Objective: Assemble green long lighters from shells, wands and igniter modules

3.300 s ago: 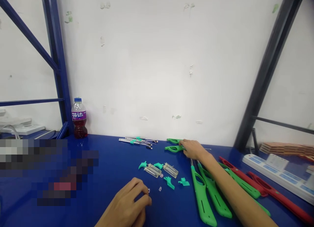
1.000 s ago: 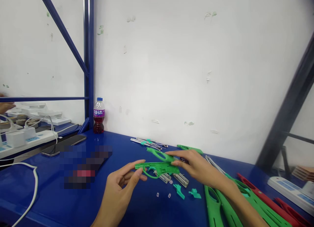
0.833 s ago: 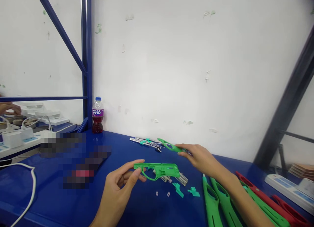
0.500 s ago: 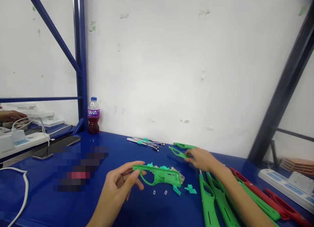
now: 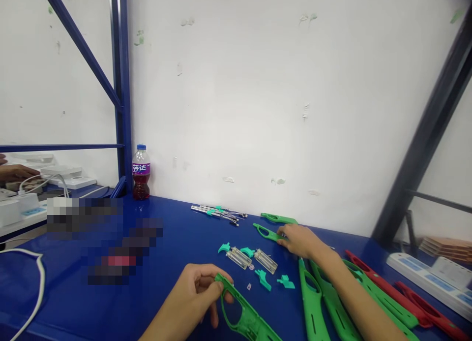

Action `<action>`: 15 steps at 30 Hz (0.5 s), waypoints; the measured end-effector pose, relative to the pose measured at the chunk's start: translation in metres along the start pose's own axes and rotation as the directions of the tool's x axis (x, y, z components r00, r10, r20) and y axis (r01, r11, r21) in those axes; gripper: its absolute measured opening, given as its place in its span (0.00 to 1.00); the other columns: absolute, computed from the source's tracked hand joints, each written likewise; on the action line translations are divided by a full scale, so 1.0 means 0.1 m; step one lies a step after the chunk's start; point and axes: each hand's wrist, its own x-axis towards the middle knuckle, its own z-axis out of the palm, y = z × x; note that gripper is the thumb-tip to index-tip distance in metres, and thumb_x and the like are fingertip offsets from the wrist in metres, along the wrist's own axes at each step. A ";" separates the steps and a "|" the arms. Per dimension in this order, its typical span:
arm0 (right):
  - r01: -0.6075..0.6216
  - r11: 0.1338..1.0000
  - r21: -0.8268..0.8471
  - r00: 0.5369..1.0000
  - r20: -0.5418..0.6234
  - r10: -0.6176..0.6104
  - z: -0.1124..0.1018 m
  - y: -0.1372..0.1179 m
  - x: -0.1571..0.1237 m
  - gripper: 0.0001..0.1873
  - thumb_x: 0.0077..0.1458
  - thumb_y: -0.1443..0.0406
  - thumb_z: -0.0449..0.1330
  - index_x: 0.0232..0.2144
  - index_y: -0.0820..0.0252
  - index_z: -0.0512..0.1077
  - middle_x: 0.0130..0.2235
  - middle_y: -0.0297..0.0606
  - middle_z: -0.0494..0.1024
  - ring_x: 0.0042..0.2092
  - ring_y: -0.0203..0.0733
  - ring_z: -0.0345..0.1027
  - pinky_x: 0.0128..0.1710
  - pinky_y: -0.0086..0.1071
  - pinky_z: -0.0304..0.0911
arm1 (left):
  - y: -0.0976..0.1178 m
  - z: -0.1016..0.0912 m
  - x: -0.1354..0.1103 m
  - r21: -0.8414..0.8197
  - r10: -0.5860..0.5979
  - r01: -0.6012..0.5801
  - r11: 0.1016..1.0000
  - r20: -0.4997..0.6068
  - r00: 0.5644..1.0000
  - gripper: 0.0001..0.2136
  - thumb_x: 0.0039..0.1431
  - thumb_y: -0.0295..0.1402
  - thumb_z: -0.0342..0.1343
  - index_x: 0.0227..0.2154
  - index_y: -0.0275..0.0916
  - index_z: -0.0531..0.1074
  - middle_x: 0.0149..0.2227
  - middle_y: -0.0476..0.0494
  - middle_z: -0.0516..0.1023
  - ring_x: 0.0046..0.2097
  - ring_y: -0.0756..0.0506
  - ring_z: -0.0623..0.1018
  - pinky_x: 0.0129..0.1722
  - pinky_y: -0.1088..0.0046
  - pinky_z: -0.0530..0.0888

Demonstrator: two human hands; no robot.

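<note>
While the left hand [image 5: 195, 294] pinches the narrow end of a hollow green plastic shell with a loop [image 5: 252, 324] above the blue tabletop [image 5: 173, 247], the right hand [image 5: 300, 240] touches a flat green plastic shell [image 5: 273, 234] lying farther back; whether its grip is closed, I cannot tell.

The bottom edge crops the green shell [image 5: 253, 326] in the left hand [image 5: 197, 292].

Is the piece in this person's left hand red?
No, the left fingers pinch one end of a green shell.
</note>
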 end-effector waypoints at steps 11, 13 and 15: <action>0.030 1.000 -0.008 0.999 -0.042 -0.030 -0.03 -0.04 -0.01 0.18 0.70 0.58 0.64 0.57 0.58 0.74 0.58 0.44 0.77 0.52 0.49 0.76 0.51 0.49 0.75 | 0.08 -0.07 -0.14 0.390 -0.021 0.038 0.920 -0.049 0.999 0.13 0.59 0.42 0.56 0.26 0.40 0.80 0.28 0.46 0.82 0.34 0.41 0.77 0.35 0.69 0.69; 0.041 0.999 -0.011 0.997 -0.062 -0.042 -0.03 -0.06 -0.01 0.18 0.70 0.58 0.64 0.57 0.58 0.74 0.58 0.44 0.77 0.52 0.49 0.76 0.51 0.49 0.75 | 0.06 -0.13 -0.16 0.495 -0.064 0.061 0.867 -0.012 0.998 0.15 0.62 0.43 0.55 0.30 0.40 0.81 0.31 0.45 0.83 0.36 0.40 0.77 0.36 0.68 0.69; 0.056 0.998 -0.014 0.995 -0.080 -0.057 -0.04 -0.09 0.00 0.18 0.70 0.58 0.64 0.57 0.58 0.74 0.58 0.44 0.77 0.52 0.49 0.76 0.51 0.49 0.75 | 0.03 -0.19 -0.18 0.546 -0.103 0.072 0.835 0.026 0.994 0.16 0.65 0.44 0.53 0.35 0.40 0.81 0.33 0.45 0.83 0.38 0.40 0.78 0.38 0.68 0.71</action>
